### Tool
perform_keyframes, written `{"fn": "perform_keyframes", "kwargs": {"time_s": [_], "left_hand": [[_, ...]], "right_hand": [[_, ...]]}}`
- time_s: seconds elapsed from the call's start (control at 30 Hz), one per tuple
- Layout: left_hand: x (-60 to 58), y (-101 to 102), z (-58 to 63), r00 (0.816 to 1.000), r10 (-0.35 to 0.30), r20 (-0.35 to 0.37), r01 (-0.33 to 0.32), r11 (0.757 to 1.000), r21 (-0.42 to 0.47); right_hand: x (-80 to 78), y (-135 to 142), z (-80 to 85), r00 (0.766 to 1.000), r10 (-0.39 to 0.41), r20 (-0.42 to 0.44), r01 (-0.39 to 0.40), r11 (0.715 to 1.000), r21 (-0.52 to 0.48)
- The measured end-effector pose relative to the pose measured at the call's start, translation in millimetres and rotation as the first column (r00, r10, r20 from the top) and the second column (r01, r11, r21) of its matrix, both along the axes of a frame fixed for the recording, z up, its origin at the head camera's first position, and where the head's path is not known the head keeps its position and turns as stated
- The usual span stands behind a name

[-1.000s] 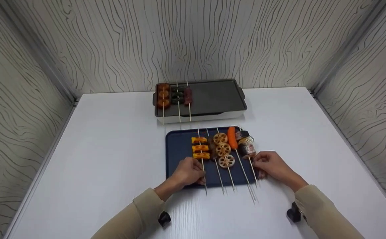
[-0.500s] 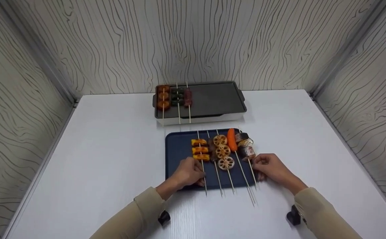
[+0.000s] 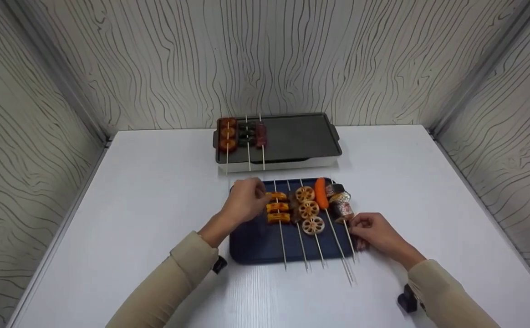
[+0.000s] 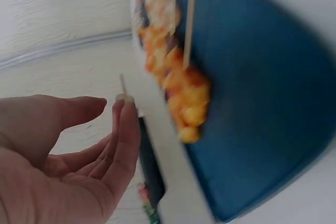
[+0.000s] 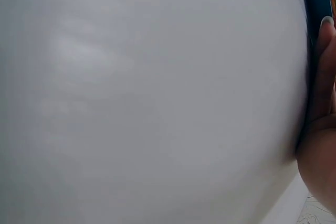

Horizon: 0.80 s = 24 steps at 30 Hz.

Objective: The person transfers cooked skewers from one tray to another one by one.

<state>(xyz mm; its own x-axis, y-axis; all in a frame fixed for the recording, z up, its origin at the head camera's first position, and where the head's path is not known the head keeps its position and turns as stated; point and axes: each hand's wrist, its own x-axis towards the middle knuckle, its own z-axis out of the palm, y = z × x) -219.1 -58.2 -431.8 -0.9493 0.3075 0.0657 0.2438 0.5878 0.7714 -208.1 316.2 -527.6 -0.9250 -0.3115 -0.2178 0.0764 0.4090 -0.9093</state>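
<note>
My left hand hovers over the left part of the dark blue tray, beside the top piece of a skewer of yellow charred pieces. In the left wrist view this hand has thumb and fingers apart, with nothing between them. The right hand is at the tray's right edge, thumb and forefinger by the stick of the fish skewer; whether it pinches stick or tray is unclear. Between lie a brown meat skewer, a lotus root skewer and an orange sausage skewer.
Behind the tray stands a dark griddle on a pale base. On its left side lie an orange-brown round-slice skewer, a dark green skewer and a red meat skewer. Patterned walls border the white table.
My left hand has left the yellow skewer's stick and moved up and slightly left, to the top yellow piece. The right hand stays by the fish skewer. The view has shifted slightly.
</note>
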Motion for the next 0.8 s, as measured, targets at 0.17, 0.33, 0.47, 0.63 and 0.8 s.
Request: {"fn": "perform_keyframes", "kwargs": {"time_s": [0.17, 0.33, 0.47, 0.63, 0.8], "left_hand": [[-28.8, -0.7, 28.1, 0.995, 0.073, -0.063, -0.074, 0.997, -0.022], [-59.1, 5.3, 38.7, 0.989, 0.144, -0.035, -0.147, 0.984, -0.097], [-80.4, 11.6, 34.3, 0.980, 0.193, 0.047, -0.184, 0.971, -0.152], [-100.2, 16.7, 25.2, 0.970, 0.220, 0.106, -0.200, 0.965, -0.170], [-114.5, 22.7, 20.0, 0.956, 0.263, 0.131, -0.243, 0.958, -0.152]], "right_hand": [[-0.3, 0.8, 0.5, 1.000, -0.005, 0.006, 0.005, 1.000, 0.005], [0.7, 0.5, -1.2, 1.000, -0.010, 0.003, 0.010, 1.000, -0.001], [3.1, 0.1, -2.6, 1.000, -0.021, -0.004, 0.021, 1.000, 0.001], [3.7, -1.3, -2.9, 0.999, -0.023, -0.025, 0.023, 1.000, 0.011], [2.1, -1.5, -1.7, 1.000, -0.022, -0.011, 0.022, 1.000, 0.001]]}}
